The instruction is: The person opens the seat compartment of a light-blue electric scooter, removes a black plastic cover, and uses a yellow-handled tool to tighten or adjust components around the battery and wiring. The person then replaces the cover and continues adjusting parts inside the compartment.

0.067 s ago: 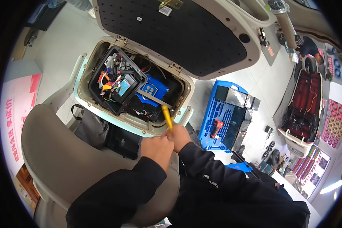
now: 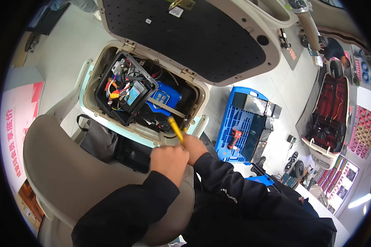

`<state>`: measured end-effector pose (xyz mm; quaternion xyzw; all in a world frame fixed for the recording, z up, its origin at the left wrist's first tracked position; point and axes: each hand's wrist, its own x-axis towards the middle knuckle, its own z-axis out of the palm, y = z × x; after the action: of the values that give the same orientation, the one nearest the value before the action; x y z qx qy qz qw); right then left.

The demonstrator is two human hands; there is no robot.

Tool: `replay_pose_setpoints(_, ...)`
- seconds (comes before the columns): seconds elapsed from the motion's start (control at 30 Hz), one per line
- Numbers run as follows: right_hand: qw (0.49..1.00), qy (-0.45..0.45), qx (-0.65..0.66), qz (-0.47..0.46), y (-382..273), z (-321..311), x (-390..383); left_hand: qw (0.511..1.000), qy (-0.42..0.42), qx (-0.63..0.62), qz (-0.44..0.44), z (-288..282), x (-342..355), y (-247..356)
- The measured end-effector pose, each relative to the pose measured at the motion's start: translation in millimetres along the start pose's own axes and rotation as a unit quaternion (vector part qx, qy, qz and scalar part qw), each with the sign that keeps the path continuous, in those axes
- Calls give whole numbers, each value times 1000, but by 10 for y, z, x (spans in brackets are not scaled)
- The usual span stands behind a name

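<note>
My closed right hand (image 2: 193,148) grips a yellow tool (image 2: 175,128), slightly blurred, which angles up-left over the front rim of the open storage compartment (image 2: 88,94). Touching it at lower left, my left hand (image 2: 169,161) is curled into a fist; what it holds is hidden. Inside the compartment, a tilted black tray (image 2: 106,107) full of coloured wires and connectors lies left of a blue pack (image 2: 172,99) crossed by a flat pale strap. The dark-lined lid (image 2: 185,39) is raised above.
A tan scooter seat (image 2: 57,160) is at lower left. A blue crate (image 2: 222,123) holds black blocks and a red drill (image 2: 235,139). A co-worker (image 2: 334,51) is at upper right, above another open body shell (image 2: 327,115). A bag (image 2: 101,140) lies below the compartment.
The yellow tool's upper end has moved left and slightly down. Both my hands have shifted slightly to the left.
</note>
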<state>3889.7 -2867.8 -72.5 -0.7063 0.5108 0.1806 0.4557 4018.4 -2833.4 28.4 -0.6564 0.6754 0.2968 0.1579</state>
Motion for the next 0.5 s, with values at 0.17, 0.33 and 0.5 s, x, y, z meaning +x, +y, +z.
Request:
replay_pose_setpoints(0.17, 961, -115, -218, -124, 61, -358, 33, 967, 213, 113, 85, 69, 229, -21)
replay_pose_setpoints(0.33, 954, -59, -253, -154, 177, -578, 57, 974, 142, 63, 165, 439, 299, -216)
replay_pose_setpoints(0.5, 965, 135, -176, -138, 305, -765, -107, 964, 143, 69, 213, 446, 490, -153)
